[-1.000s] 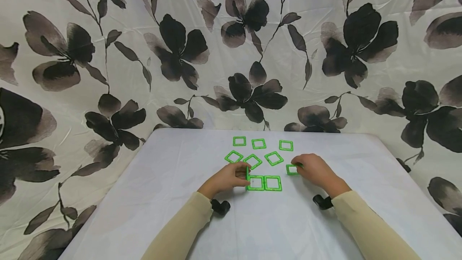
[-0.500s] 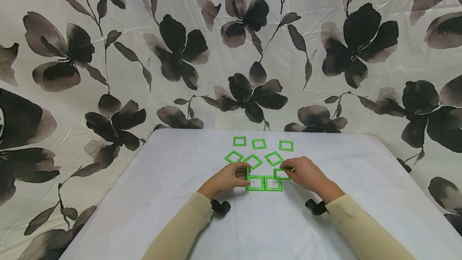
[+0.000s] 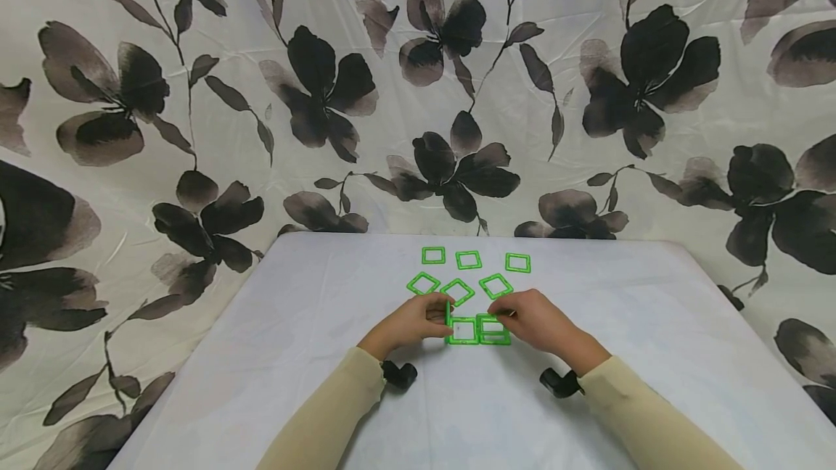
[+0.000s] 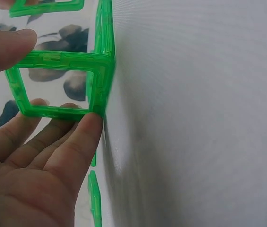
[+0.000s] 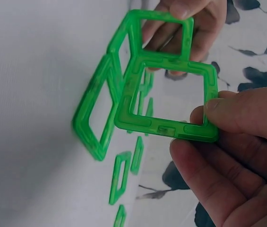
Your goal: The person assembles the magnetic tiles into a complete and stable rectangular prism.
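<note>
My left hand (image 3: 408,323) holds a green square magnetic tile (image 4: 53,59) upright at the left edge of two flat tiles joined side by side. In the left wrist view the thumb is on its top bar and the fingers are beneath. The left flat tile (image 3: 463,342) touches the upright one; the right flat tile (image 3: 495,343) lies beside it. Over that right tile, my right hand (image 3: 545,323) pinches another green square magnetic tile (image 5: 165,129) by one edge, thumb on one face. In the right wrist view it is raised off the table and overlaps the upright tile's lower corner.
Several more green square tiles lie behind the hands, among them a back-left tile (image 3: 434,262), a back-right tile (image 3: 518,270) and a turned tile (image 3: 503,294). They rest on a white-covered table (image 3: 457,412). A flowered cloth (image 3: 366,201) hangs behind it.
My right hand has lifted the tile from the right side and carried it left, over the right flat tile. The left hand keeps its place with the upright tile.
</note>
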`<state>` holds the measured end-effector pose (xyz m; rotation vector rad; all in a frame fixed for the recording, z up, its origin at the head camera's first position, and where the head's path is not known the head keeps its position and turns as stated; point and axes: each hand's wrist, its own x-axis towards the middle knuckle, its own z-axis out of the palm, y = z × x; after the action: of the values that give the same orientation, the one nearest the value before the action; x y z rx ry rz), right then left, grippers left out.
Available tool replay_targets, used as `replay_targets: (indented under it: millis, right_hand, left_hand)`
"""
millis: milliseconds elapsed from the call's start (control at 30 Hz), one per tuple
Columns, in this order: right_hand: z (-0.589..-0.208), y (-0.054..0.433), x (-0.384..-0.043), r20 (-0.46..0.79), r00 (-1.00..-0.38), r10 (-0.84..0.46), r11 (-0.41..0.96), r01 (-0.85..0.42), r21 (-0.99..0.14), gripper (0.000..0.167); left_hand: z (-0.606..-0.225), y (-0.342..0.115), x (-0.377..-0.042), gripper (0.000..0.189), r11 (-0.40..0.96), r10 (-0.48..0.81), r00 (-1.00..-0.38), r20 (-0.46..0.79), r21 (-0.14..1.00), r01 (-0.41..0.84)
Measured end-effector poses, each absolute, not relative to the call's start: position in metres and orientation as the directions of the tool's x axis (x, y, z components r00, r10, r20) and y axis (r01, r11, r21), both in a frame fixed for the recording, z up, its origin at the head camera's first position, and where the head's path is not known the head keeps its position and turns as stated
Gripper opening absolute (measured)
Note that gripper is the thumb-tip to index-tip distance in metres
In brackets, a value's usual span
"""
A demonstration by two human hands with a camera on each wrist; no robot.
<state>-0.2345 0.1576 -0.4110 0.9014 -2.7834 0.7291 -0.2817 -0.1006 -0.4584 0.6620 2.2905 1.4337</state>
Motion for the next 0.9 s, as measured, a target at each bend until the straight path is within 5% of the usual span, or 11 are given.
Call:
replay_targets:
  millis: [900]
  right_hand:
    - [-0.423, 0.136, -0.233, 0.255, -0.756, -0.602, 0.629, -0.646, -0.433, 0.014]
  left_hand:
    - [-0.459, -0.101, -0.282, 0.059, 0.366, 0.574, -0.818, -0.045, 0.907, 0.207]
